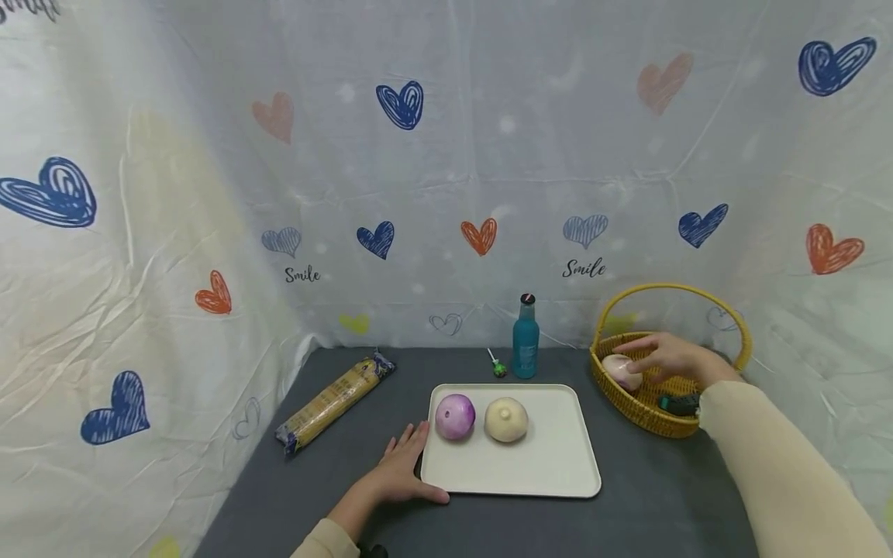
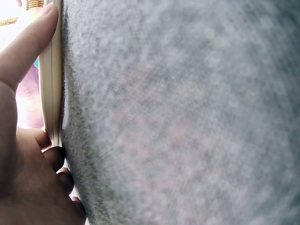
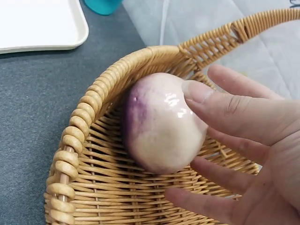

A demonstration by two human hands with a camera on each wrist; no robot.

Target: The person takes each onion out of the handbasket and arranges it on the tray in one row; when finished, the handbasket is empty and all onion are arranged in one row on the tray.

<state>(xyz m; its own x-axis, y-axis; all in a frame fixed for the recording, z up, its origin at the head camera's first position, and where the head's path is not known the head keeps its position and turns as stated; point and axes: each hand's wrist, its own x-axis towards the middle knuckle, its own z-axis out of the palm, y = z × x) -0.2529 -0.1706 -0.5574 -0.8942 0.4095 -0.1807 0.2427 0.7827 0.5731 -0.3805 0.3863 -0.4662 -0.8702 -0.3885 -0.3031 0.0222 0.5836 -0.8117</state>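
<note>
My left hand [image 1: 402, 471] rests at the left edge of a cream tray [image 1: 551, 465], thumb and fingers spread along the rim. On the tray sit a purple round vegetable [image 1: 455, 417] and a cream-white one [image 1: 506, 420] with a small nub on top, side by side. To the right, my right hand [image 1: 668, 358] reaches into a yellow wicker basket [image 1: 649, 422]. There, a glossy purple-and-white turnip [image 3: 161, 126] lies against the basket wall. My right thumb overlaps its upper side in the right wrist view, while the fingers are spread beside it, not closed round it.
A dark item with a green edge [image 1: 679, 404] lies in the basket below my right wrist. Behind the tray stand a blue bottle [image 1: 525, 345] and a green lollipop [image 1: 498, 367]. A long yellow packet [image 1: 335, 399] lies at the left on the grey tabletop [image 1: 516, 527].
</note>
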